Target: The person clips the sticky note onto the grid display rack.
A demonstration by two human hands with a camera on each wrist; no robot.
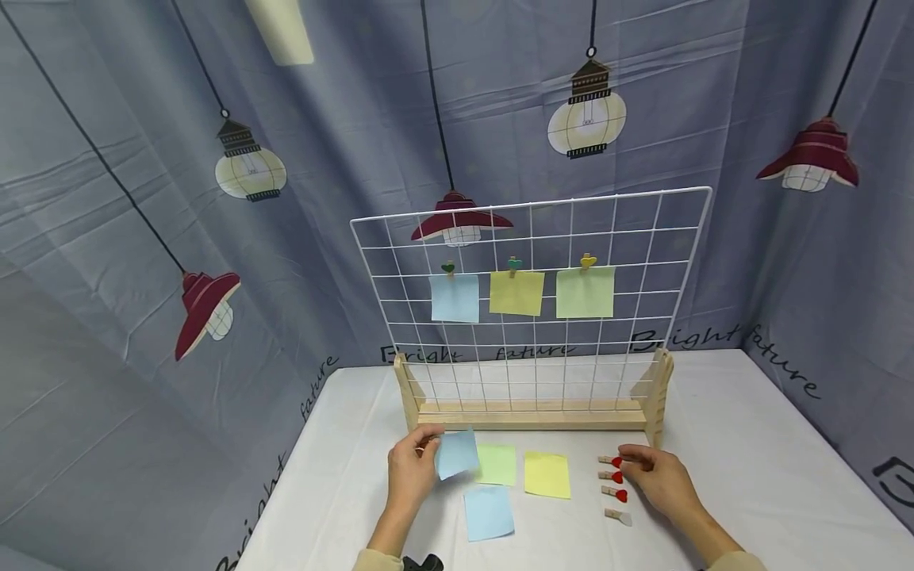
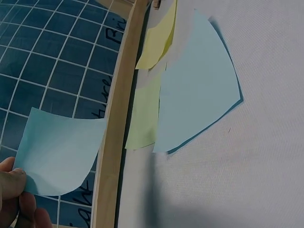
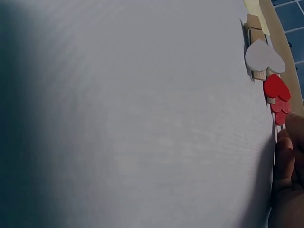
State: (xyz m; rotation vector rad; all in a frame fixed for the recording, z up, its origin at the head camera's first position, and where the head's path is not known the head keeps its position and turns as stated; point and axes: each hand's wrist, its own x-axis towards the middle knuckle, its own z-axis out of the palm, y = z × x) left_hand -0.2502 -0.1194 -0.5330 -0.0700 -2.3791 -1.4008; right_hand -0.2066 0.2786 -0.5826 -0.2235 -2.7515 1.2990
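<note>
My left hand (image 1: pixel 414 468) pinches a light blue sticky note (image 1: pixel 457 454) by its left edge, raised in front of the grid rack. In the left wrist view the note (image 2: pixel 61 152) hangs from thumb and fingers, its free edge curling. On the white table near it lie a green note (image 1: pixel 496 465), a yellow note (image 1: pixel 547 475) and another blue note (image 1: pixel 489 514). My right hand (image 1: pixel 664 480) is at the far end of a column of small wooden clothespins, thumb and forefinger spread around the red heart of the farthest clothespin (image 1: pixel 606 459). In the right wrist view those fingertips are partly cut off.
A white wire grid (image 1: pixel 510 333) stands in a wooden base (image 1: pixel 531 416) behind the notes. On it hang blue (image 1: pixel 455 300), yellow (image 1: pixel 517 295) and green (image 1: pixel 585 293) notes under heart clips. Nearer clothespins carry red hearts (image 1: pixel 618 496) and a white heart (image 1: pixel 625 519).
</note>
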